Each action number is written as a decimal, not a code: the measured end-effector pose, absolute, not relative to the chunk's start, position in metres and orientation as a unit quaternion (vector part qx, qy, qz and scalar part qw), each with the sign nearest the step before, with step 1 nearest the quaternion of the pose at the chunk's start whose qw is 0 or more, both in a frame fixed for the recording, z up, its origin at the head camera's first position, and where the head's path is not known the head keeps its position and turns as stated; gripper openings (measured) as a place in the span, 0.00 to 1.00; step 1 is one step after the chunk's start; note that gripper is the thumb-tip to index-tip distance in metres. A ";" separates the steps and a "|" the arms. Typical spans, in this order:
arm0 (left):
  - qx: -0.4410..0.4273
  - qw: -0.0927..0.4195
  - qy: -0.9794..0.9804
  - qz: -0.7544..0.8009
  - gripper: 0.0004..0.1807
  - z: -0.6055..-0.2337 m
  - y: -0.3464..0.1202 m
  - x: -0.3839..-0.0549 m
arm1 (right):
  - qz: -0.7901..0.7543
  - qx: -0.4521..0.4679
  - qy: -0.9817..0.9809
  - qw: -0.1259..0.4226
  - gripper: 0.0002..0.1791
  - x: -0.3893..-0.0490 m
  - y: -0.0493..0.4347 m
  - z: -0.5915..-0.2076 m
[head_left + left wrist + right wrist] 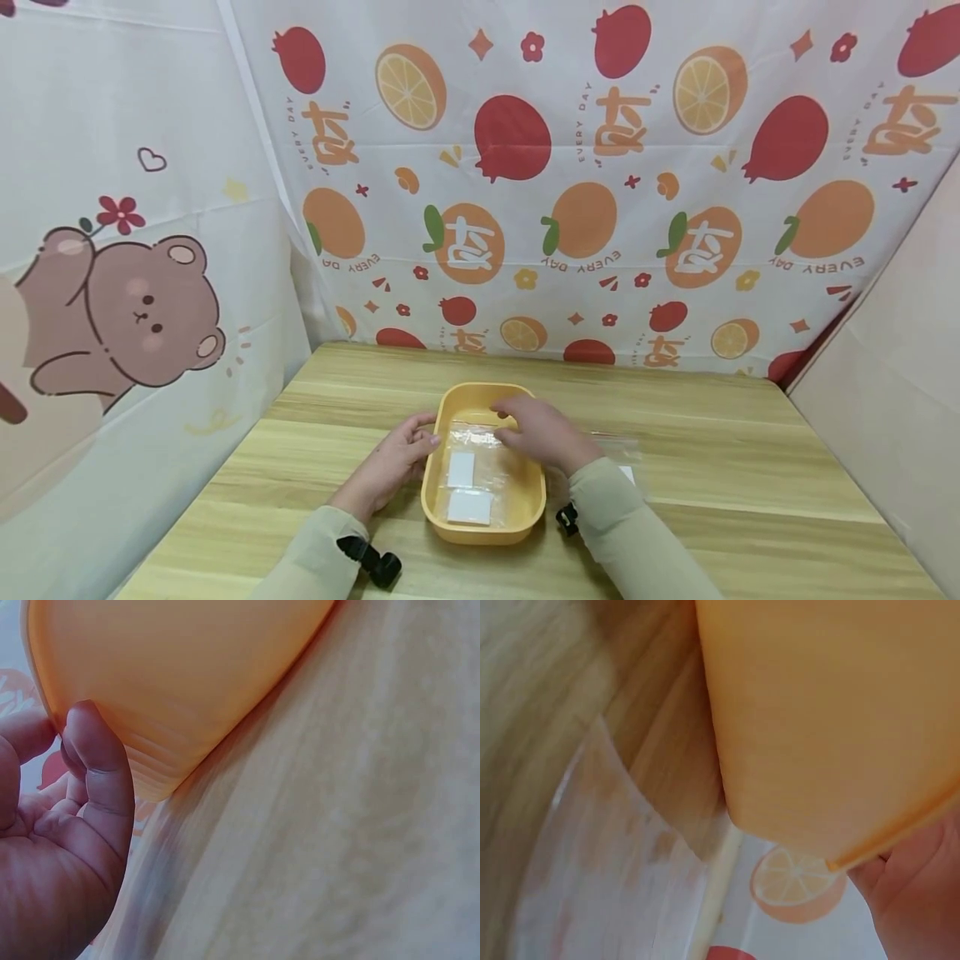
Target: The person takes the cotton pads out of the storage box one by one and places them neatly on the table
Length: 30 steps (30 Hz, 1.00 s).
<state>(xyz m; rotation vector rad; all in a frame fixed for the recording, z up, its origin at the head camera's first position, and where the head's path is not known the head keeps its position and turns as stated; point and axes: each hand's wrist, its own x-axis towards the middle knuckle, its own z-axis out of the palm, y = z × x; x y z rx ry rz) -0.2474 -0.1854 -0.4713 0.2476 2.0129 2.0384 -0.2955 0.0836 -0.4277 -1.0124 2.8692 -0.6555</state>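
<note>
Nearest, clear bags with white inserts lie inside the yellow tray on the tabletop, toward seven o'clock, and seem to overlap, so dragging one could shift another. The left hand's fingers pinch the rim at nine o'clock; a weak grip could let the tray skid. By three o'clock the right sleeve might snag a loose bag, while the right hand's fingers hang spread at two o'clock, contact unclear.
</note>
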 end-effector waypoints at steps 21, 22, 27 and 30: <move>0.086 0.135 0.693 0.703 0.32 -0.472 -0.184 -0.247 | -0.002 -0.322 0.947 -0.006 0.24 -0.300 0.056 -0.439; 0.087 0.135 0.693 0.703 0.32 -0.472 -0.184 -0.247 | -0.001 -0.321 0.947 -0.005 0.25 -0.300 0.056 -0.439; 0.087 0.134 0.692 0.704 0.32 -0.474 -0.184 -0.247 | -0.015 -0.318 0.948 0.000 0.21 -0.299 0.056 -0.440; 0.086 0.134 0.692 0.704 0.31 -0.475 -0.184 -0.247 | -0.024 -0.328 0.944 -0.001 0.15 -0.298 0.057 -0.439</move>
